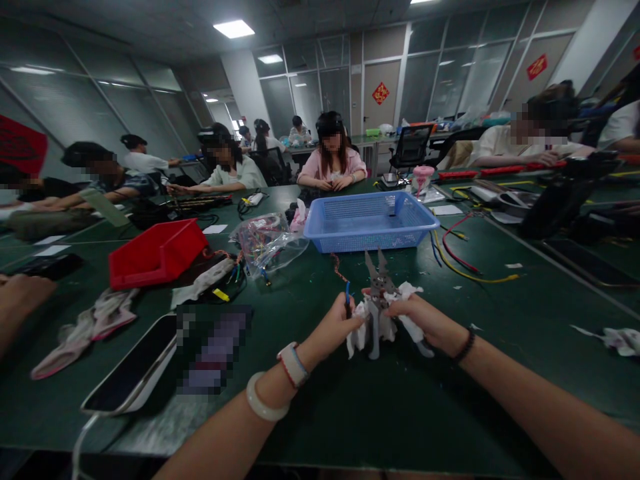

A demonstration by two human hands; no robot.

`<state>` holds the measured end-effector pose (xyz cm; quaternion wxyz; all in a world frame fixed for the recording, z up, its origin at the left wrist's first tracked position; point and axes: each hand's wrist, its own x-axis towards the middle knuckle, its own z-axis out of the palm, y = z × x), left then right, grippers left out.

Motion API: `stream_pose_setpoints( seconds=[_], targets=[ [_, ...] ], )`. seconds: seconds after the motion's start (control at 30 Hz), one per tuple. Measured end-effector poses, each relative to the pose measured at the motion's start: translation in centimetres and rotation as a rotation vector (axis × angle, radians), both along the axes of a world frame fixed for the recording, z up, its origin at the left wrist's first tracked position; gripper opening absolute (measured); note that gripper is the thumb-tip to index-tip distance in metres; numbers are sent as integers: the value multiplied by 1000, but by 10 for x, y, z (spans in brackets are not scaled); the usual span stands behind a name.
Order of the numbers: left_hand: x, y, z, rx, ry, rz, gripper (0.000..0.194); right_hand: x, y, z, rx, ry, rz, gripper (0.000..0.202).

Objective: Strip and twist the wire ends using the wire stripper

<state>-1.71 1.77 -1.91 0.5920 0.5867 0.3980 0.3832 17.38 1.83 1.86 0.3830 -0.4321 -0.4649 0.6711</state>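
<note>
In front of me, my left hand (336,328) is closed on a cable (347,291) with a blue sheath. A twisted reddish-brown length (338,267) runs on from it toward the blue basket. My right hand (419,313) is closed around a pair of wire strippers (381,281). The jaws point away from me and stand apart, with grey handles (374,333) spread below. Crumpled white tissue (411,327) is bunched about the handles and between both hands. Some of my fingertips are hidden behind the tissue and tool.
Beyond my hands stands a blue plastic basket (370,240). Left are a red bin (160,253), a clear bag of wires (265,240), gloves (95,327) and a phone (135,363). Loose red and yellow cables (463,267) lie right. Several people sit around; another person's hand (25,300) is far left.
</note>
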Motion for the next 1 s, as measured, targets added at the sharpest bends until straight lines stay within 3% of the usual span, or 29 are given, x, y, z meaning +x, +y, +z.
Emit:
stream_pose_setpoints(
  seconds=[0.2,0.37,0.57,0.67,0.83,1.0],
  targets=[
    [0,-2,5,-20,23,-18,45,1,1,2,-31,-62,46,50],
    [-1,-1,3,33,130,34,45,0,0,-1,-79,-56,15,46],
    [-1,0,3,61,148,47,45,-1,0,-1,-103,-57,-12,27],
    [1,-4,8,58,149,39,55,-1,1,-2,-113,-58,7,13],
    [4,-14,18,120,326,78,70,0,3,-1,-182,-42,10,6],
    [4,-17,21,151,371,117,46,0,4,-2,-182,-5,34,7]
  ],
)
